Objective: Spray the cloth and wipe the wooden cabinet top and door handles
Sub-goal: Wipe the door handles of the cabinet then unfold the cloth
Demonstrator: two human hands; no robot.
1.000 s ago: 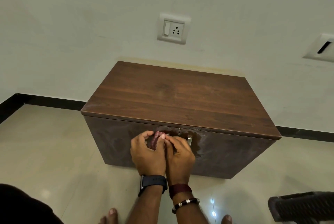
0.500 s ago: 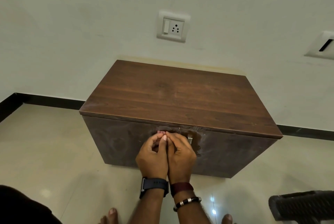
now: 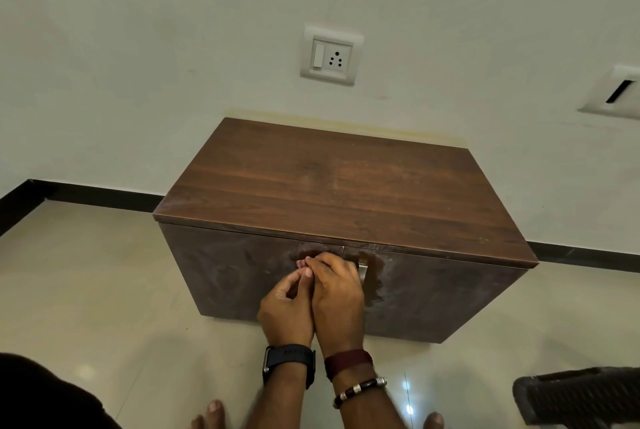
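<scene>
The brown wooden cabinet (image 3: 346,186) stands against the wall, its top bare. My left hand (image 3: 285,307) and my right hand (image 3: 339,293) are pressed together on the left door, just left of the gap between the doors, where they cover that door's handle. Their fingertips pinch a small pinkish cloth (image 3: 300,263), and only a sliver of it shows. The right door's metal handle (image 3: 362,272) is visible beside my right hand, with a dark wet patch (image 3: 375,279) around it. No spray bottle is in view.
A wall socket (image 3: 329,56) sits above the cabinet and another wall plate (image 3: 620,92) at the right. A dark woven object (image 3: 581,397) lies on the tiled floor at the bottom right. My bare toes (image 3: 214,409) are near the bottom edge. Black skirting (image 3: 104,194) runs along the wall.
My left hand's fingers closed in against my right hand, hiding most of the cloth. Both hands then shifted slightly up and left on the left door.
</scene>
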